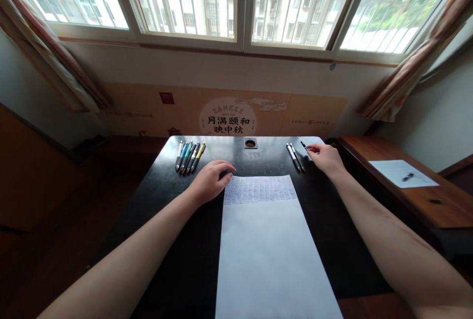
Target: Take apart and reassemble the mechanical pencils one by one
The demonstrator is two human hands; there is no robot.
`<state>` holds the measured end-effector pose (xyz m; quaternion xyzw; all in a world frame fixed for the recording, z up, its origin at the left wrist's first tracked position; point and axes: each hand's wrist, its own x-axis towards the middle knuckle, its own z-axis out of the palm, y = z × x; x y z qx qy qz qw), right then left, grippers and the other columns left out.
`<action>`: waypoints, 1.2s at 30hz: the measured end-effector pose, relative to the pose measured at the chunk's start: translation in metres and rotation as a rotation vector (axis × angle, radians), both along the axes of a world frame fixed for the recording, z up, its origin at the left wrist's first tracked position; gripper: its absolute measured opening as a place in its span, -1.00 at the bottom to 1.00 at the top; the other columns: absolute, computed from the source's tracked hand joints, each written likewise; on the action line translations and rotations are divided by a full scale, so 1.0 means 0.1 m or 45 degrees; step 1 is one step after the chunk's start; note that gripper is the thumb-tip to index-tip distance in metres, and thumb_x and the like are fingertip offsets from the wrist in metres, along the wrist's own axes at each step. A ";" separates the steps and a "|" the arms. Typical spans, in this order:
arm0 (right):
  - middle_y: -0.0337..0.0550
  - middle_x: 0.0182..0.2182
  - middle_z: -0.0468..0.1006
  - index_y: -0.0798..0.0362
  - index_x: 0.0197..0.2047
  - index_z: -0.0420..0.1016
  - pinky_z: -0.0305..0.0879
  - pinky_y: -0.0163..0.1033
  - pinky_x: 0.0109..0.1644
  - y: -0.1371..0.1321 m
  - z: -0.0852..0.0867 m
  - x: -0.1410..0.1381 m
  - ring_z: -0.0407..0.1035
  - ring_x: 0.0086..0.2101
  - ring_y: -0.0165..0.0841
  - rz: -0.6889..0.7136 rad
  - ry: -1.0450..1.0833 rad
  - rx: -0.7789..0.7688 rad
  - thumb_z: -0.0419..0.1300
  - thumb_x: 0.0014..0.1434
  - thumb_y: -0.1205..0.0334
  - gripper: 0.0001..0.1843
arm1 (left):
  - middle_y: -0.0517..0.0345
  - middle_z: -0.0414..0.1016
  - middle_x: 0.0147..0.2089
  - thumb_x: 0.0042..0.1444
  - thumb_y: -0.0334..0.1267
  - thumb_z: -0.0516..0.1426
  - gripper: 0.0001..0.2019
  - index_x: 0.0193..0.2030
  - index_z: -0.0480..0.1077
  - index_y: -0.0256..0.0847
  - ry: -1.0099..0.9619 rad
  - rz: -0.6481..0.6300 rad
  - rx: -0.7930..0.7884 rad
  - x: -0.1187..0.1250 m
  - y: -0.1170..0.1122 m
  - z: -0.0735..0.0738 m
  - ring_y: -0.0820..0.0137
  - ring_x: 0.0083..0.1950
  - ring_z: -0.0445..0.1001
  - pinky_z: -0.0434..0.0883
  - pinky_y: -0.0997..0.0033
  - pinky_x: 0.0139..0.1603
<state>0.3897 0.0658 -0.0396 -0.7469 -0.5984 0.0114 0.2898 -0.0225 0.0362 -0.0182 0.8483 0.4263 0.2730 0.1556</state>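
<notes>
Partly covered: a long white sheet of paper [266, 255] with marks only at its top

On a clock laid over the desk [185, 272], with twelve toward the window [244, 23], the sheet ran from the centre down past six. Its far end carried a band of fine bluish-purple marks [258, 190] in close rows, too small to read. By that evidence the work was at an early stage: the top strip looked filled from edge to edge, while everything from there to six o'clock was blank and, I would judge, left to do.

The left hand [211, 181] lay at eleven, fingers loosely bent and half uncurled, at the sheet's top left corner. It grasped nothing that showed; how firmly it pressed, I could not tell. The right hand [324, 159], at one, was off the paper and pinched a slim dark pen [304, 146] between thumb and fingers.

Just beside it, toward twelve, two click pens [294, 157] lay side by side. A row of coloured click pens [189, 157] lay at about ten-thirty, near the left hand, and a round cable hole [250, 144] sat at twelve.
</notes>
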 end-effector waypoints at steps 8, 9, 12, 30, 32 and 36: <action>-0.06 -0.15 0.68 0.04 -0.04 0.67 0.39 -0.18 -0.04 0.01 -0.03 0.00 0.54 -0.11 -0.12 -0.014 -0.041 -0.062 0.24 0.17 0.21 -0.68 | 0.03 0.58 0.04 0.19 -0.23 0.11 -0.78 -0.12 0.57 -0.14 0.033 -0.024 -0.002 0.00 0.02 -0.02 0.16 0.11 0.49 0.40 0.05 0.25; -0.06 -0.15 0.68 0.04 -0.03 0.67 0.39 -0.18 -0.05 0.01 -0.03 0.00 0.55 -0.13 -0.13 -0.009 -0.047 -0.076 0.23 0.17 0.21 -0.68 | 0.03 0.57 0.05 0.18 -0.23 0.11 -0.78 -0.14 0.58 -0.13 0.035 -0.022 -0.001 0.00 0.02 -0.02 0.16 0.11 0.49 0.40 0.05 0.25; -0.07 -0.20 0.67 0.04 0.00 0.66 0.40 -0.20 -0.16 0.00 0.00 0.01 0.55 -0.28 -0.20 0.014 -0.050 -0.135 0.24 0.16 0.18 -0.65 | 0.04 0.57 0.05 0.16 -0.24 0.12 -0.78 -0.19 0.60 -0.13 0.011 -0.003 0.005 0.00 0.01 0.00 0.17 0.10 0.50 0.41 0.08 0.25; -0.17 -0.35 0.66 0.09 0.07 0.61 0.38 -0.28 -0.33 -0.06 0.08 -0.11 0.47 -0.52 -0.37 0.108 0.061 -0.236 0.20 0.13 0.27 -0.57 | 0.06 0.62 -0.12 0.23 -0.21 0.09 -0.76 -0.12 0.57 -0.19 -0.041 0.045 -0.005 0.00 -0.02 0.07 0.24 -0.11 0.57 0.52 0.24 -0.03; -0.15 -0.33 0.67 0.09 0.07 0.61 0.37 -0.27 -0.30 -0.06 0.07 -0.15 0.50 -0.47 -0.34 0.123 0.047 -0.218 0.20 0.14 0.26 -0.58 | 0.05 0.62 -0.12 0.22 -0.21 0.09 -0.76 -0.12 0.57 -0.20 -0.033 0.038 -0.013 0.01 -0.02 0.07 0.24 -0.11 0.56 0.51 0.23 -0.02; -0.12 -0.28 0.68 0.05 0.04 0.64 0.37 -0.25 -0.17 -0.05 0.06 -0.21 0.54 -0.30 -0.24 0.143 0.002 -0.166 0.20 0.14 0.26 -0.60 | 0.05 0.63 -0.10 0.22 -0.21 0.09 -0.76 -0.12 0.57 -0.19 -0.014 0.027 -0.019 0.01 0.00 0.05 0.23 -0.10 0.56 0.51 0.22 0.00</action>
